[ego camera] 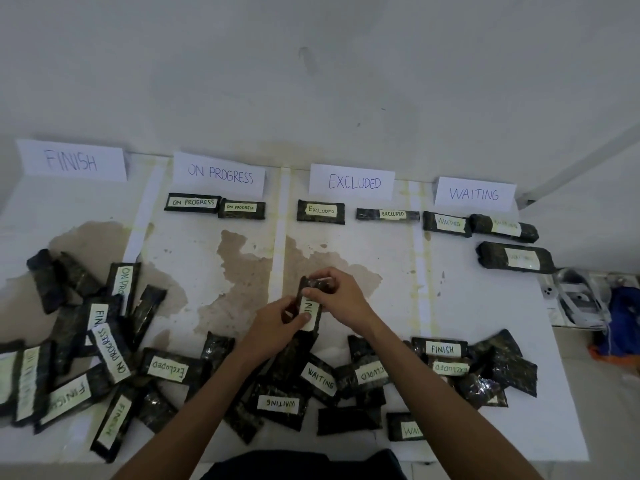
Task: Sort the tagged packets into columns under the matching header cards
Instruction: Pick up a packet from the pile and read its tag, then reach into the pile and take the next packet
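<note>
Head view has the left hand [277, 322] and right hand [339, 296] pinching a packet [309, 306] over the middle of the desk [467, 306], fingers [315, 291] hiding most of its tag [310, 318], so a misread could land it under the wrong card, not the likely FINISH card [71, 161] at the far left corner.

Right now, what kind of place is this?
Likely a makeshift sorting station: a stained white surface against a plain wall, a handwritten FINISH header card, tape strips dividing columns, and a heap of tagged packets.
</note>
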Action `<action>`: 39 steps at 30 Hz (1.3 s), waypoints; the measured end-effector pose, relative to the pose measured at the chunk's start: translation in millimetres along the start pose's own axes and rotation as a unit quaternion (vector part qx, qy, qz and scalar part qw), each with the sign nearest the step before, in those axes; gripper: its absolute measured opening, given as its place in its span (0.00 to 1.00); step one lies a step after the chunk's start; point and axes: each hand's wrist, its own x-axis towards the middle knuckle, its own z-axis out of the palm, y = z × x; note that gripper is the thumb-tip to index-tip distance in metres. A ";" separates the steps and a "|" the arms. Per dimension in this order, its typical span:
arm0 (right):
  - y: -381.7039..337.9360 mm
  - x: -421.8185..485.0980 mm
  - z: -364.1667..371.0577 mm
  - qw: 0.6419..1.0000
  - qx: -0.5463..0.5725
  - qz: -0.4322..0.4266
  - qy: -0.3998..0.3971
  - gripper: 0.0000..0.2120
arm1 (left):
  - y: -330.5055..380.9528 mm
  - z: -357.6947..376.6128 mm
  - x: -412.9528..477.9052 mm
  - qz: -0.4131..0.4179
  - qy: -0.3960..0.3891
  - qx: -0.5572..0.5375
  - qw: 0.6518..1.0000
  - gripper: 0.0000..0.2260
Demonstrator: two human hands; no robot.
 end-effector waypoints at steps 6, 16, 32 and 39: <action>-16.2 -3.3 39.0 0.996 0.041 0.069 -0.035 0.17 | 2.7 -18.0 -14.9 -0.068 0.093 -0.166 0.979 0.05; -31.5 -1.9 76.0 0.994 -0.040 0.028 -0.097 0.11 | -34.4 -90.0 -44.5 0.006 0.186 0.125 0.975 0.34; -56.8 3.3 168.6 0.985 -0.016 0.050 -0.163 0.14 | -84.9 -176.1 -75.2 0.191 0.096 0.434 0.876 0.24; -75.9 32.3 224.4 0.986 -0.038 0.083 -0.138 0.11 | -112.2 -286.5 -57.8 0.124 0.136 0.426 0.886 0.24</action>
